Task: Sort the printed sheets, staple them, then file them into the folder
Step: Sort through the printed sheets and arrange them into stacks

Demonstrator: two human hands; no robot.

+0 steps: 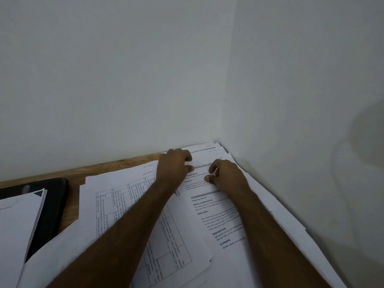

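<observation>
Both hands work the far end of the printed sheets [209,221], which lie fanned across the wooden table [116,166] right into the wall corner. Left hand [173,166] sits w/ fingers curled down onto the top edge of the text pages; right hand [225,175] is just beside it, fingers bent, thumb and forefinger seemingly pinching a sheet edge, though the view is too dim and small to be sure. Neither hand is flat or spread. A table-printed sheet [133,206] lies under the left forearm, overlapped by the text pages. At far left a separate white stack [18,221] rests on a dark folder [56,204], well apart from the hands. No stapler in view.

Looks like the sorting stage, nowhere near filing.

Risks: forearms rest on the loose pages, so pulling one sheet out could drag its neighbours and scramble the order. Overlapping similar pages = easy to lift two as one or mix sets. Sheets jammed against the wall may crease or curl if pushed further.
</observation>
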